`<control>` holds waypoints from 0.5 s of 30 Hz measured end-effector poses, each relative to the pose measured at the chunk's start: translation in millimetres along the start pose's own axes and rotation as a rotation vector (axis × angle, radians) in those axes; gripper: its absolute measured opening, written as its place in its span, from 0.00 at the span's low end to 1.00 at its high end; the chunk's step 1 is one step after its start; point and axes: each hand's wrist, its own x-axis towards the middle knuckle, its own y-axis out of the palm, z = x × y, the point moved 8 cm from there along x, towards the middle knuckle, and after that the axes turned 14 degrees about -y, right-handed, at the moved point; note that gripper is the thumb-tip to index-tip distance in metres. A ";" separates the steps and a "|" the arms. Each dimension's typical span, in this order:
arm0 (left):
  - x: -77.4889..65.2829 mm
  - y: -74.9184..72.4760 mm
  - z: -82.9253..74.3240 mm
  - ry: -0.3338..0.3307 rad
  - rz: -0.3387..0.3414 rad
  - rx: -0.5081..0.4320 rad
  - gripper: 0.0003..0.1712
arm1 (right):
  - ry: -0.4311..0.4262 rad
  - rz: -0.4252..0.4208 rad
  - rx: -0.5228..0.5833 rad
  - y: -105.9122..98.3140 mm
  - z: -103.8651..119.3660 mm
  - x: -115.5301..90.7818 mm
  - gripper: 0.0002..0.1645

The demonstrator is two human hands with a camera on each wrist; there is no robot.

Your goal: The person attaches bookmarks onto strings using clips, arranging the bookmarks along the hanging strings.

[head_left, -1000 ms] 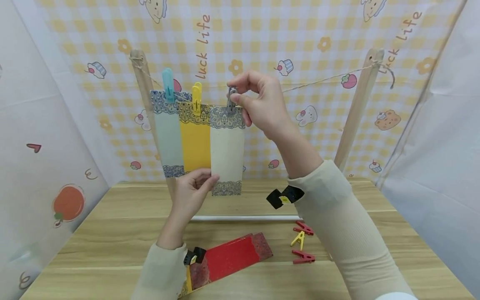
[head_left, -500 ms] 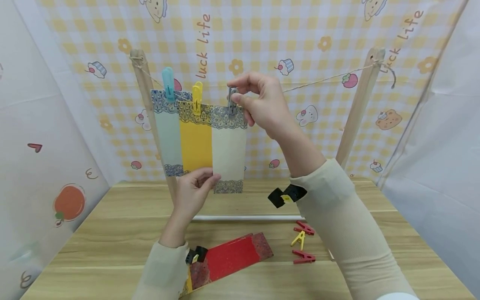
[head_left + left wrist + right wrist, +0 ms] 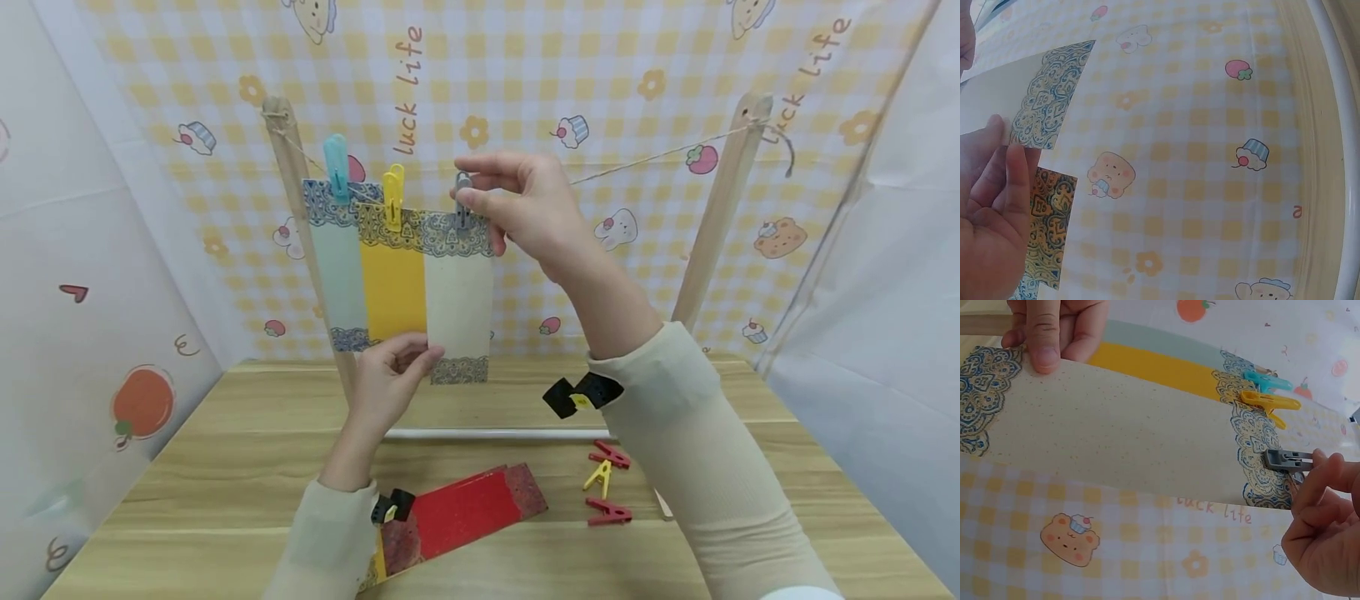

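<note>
Pinched slim grey plastic clothespin (image 3: 1286, 460), right hand (image 3: 534, 210) | cream rectangular paper card (image 3: 459, 304), left hand (image 3: 387, 379) below | risked drop, possibly, by missing tan twine (image 3: 645, 161)

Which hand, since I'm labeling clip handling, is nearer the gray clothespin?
Right. The right hand touches the gray clothespin; the left hand is below it, pinching the lower left edge of the cream card.

"luck life" 2 times on yellow-checked backdrop (image 3: 525, 83), head view; also right wrist view.
</note>
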 end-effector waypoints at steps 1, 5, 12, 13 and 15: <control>-0.2 -0.5 0.3 0.002 0.004 -0.002 0.07 | -0.003 -0.001 0.003 0.0 0.6 -0.5 0.22; -1.7 -2.2 4.9 -0.017 0.033 -0.008 0.06 | -0.013 -0.005 0.021 -0.6 3.0 -3.0 0.23; -6.6 -2.7 19.4 -0.053 0.099 0.000 0.06 | -0.017 -0.038 0.053 -5.7 5.2 -9.4 0.21; -7.4 -3.0 20.6 -0.061 0.105 0.001 0.06 | -0.021 -0.047 0.063 -6.8 5.9 -10.3 0.21; -8.6 -3.3 23.3 -0.077 0.118 0.003 0.06 | -0.035 -0.066 0.090 -9.4 7.6 -12.1 0.20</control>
